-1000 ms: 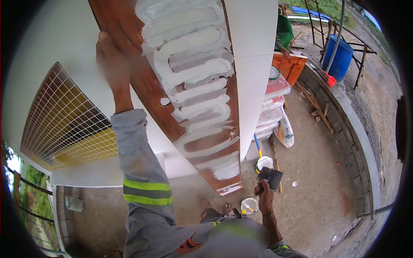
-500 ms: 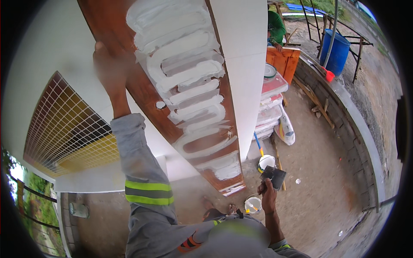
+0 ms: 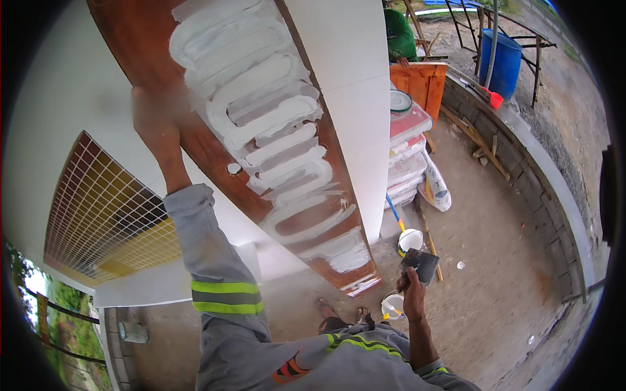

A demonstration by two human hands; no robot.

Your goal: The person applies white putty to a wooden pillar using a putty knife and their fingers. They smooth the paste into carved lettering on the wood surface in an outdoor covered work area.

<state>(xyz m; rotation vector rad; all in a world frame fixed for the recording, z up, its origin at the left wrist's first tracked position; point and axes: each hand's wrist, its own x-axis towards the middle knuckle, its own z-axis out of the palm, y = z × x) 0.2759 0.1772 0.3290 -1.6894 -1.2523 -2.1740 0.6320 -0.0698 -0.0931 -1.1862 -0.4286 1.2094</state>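
Observation:
A long reddish-brown wooden board (image 3: 264,208) stands before me, with wide strokes of white putty (image 3: 254,98) over most of its face. Its top runs out of view. At its left edge is my left hand (image 3: 156,120), arm raised; a blur over the picture hides its fingers, so I cannot tell how they lie. My right hand (image 3: 412,293) is closed on a dark, flat, square-bladed putty knife (image 3: 424,263), held low to the right of the board's bottom end and apart from it. Below it sits a small white bucket (image 3: 392,306) with something yellow inside.
A white wall (image 3: 345,98) stands behind the board, with a metal grille (image 3: 107,215) at left. To the right are a white pail (image 3: 410,242), stacked sacks (image 3: 407,166), a low block wall (image 3: 541,215) and a blue drum (image 3: 501,65). A person in green (image 3: 399,36) is beside an orange-brown panel (image 3: 424,91).
The view has shifted a little, so the board sits further left. My right hand with the putty knife appears slightly further right. My left hand stays at the board's edge.

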